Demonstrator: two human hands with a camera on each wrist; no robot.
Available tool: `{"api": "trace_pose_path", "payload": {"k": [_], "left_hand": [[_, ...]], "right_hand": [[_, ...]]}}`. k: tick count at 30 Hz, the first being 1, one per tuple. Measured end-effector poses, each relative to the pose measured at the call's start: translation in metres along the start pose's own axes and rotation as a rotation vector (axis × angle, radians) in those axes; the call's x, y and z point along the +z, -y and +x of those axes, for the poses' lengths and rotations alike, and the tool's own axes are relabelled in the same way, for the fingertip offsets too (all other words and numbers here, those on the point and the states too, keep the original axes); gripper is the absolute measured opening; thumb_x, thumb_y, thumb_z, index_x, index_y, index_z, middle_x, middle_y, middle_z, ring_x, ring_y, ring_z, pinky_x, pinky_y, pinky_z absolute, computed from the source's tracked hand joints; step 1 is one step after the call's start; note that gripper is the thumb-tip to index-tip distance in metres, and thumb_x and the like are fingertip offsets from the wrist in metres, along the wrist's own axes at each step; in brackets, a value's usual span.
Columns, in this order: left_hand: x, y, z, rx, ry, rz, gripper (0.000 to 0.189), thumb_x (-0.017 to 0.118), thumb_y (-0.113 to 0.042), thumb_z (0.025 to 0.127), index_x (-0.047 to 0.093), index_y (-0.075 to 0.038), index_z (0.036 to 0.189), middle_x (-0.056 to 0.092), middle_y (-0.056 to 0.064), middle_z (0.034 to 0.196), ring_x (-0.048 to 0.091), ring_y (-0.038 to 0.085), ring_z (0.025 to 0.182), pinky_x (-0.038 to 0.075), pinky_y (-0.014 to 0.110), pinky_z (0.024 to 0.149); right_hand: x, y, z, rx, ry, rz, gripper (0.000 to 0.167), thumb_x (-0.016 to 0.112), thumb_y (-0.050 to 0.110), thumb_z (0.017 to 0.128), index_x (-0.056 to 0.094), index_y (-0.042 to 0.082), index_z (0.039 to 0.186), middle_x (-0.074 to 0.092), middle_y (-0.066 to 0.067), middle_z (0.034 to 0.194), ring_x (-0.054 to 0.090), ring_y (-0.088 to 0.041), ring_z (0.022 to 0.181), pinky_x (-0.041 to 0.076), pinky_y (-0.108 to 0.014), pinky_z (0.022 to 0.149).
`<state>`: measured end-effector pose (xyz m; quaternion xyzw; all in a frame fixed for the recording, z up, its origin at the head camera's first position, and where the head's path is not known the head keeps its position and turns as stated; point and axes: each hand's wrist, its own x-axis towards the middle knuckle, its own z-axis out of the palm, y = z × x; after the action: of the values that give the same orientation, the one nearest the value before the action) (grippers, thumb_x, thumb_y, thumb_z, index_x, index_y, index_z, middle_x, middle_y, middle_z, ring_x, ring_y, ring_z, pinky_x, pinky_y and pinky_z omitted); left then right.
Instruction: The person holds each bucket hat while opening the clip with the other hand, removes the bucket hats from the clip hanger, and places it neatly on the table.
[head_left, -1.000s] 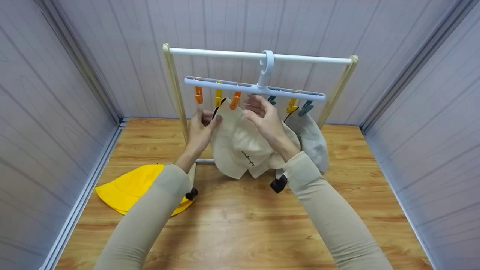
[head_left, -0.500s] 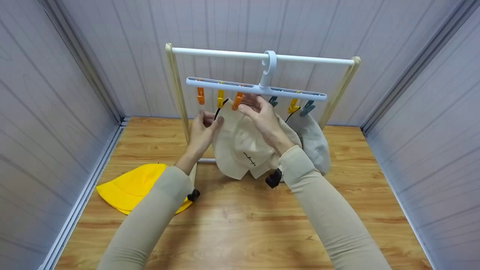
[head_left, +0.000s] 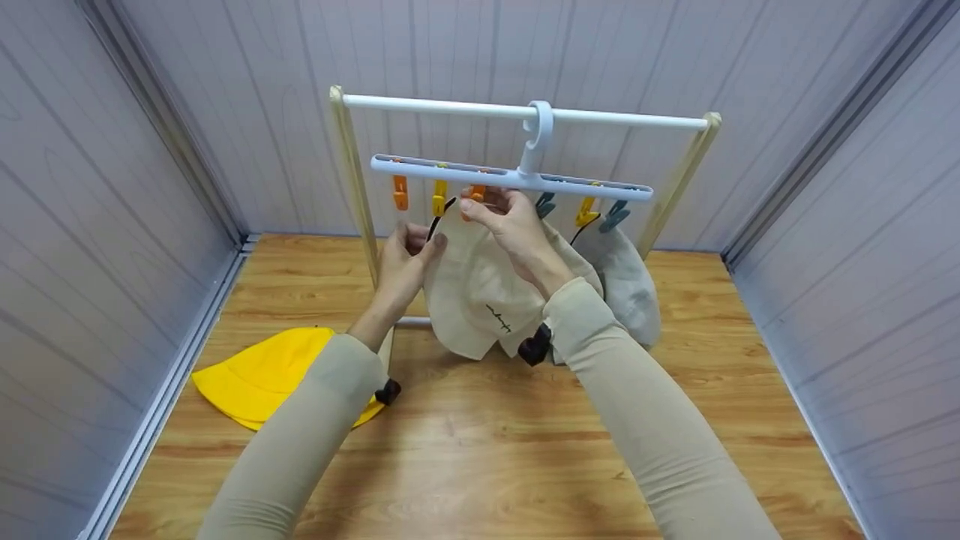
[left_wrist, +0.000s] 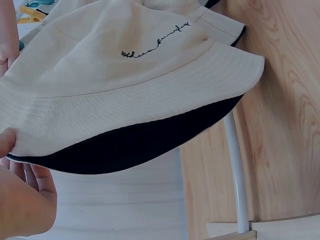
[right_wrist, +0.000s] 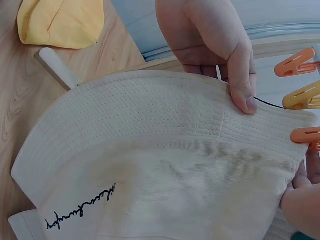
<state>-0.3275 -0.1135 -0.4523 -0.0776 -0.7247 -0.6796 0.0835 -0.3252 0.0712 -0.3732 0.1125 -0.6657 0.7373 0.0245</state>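
A cream bucket hat with a black lining and dark stitched lettering hangs below a pale blue clip hanger. My left hand pinches its brim at the left, thumb on the cream side, as the left wrist view shows. My right hand is at the hat's top edge, its thumb across an orange clip and its fingers behind. The clip's tip overlaps the brim; whether it bites is unclear. A yellow clip meets the brim edge beside it.
A grey-white hat hangs at the right near a yellow clip and a teal clip. The hanger hooks on a rack's white rod. A yellow hat lies on the wooden floor, partly behind my left sleeve.
My right hand has moved left along the hat's top edge and brought its thumb onto the orange clip. My left hand keeps its pinch on the brim, almost still.
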Motion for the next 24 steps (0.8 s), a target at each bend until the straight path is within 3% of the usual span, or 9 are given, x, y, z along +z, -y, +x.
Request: {"api": "trace_pose_path", "payload": {"k": [9, 18, 24], "left_hand": [[0.0, -0.001, -0.002, -0.017, -0.003, -0.036, 0.021, 0.075, -0.017, 0.1, 0.063, -0.004, 0.112, 0.063, 0.006, 0.098, 0.058, 0.016, 0.086, 0.049, 0.024, 0.071], [0.0, -0.004, -0.008, -0.014, -0.012, -0.034, 0.02, 0.075, -0.016, 0.1, 0.063, -0.004, 0.111, 0.063, 0.007, 0.099, 0.059, 0.017, 0.087, 0.049, 0.024, 0.072], [0.001, -0.003, -0.01, -0.011, -0.018, -0.033, 0.02, 0.075, -0.016, 0.1, 0.063, -0.004, 0.11, 0.064, 0.006, 0.098, 0.059, 0.017, 0.086, 0.049, 0.024, 0.073]], "right_hand": [[-0.001, -0.004, 0.003, 0.027, -0.025, -0.025, 0.027, 0.076, 0.015, 0.1, 0.069, 0.003, 0.124, 0.07, -0.01, 0.12, 0.068, -0.024, 0.108, 0.053, -0.034, 0.103], [-0.004, -0.004, 0.005, 0.01, -0.014, -0.081, 0.037, 0.075, 0.02, 0.101, 0.067, -0.001, 0.13, 0.071, -0.01, 0.119, 0.068, -0.023, 0.107, 0.051, -0.033, 0.103], [-0.005, -0.005, 0.006, 0.001, -0.032, -0.088, 0.031, 0.077, 0.019, 0.1, 0.07, 0.003, 0.125, 0.073, -0.01, 0.117, 0.069, -0.023, 0.106, 0.052, -0.034, 0.103]]}}
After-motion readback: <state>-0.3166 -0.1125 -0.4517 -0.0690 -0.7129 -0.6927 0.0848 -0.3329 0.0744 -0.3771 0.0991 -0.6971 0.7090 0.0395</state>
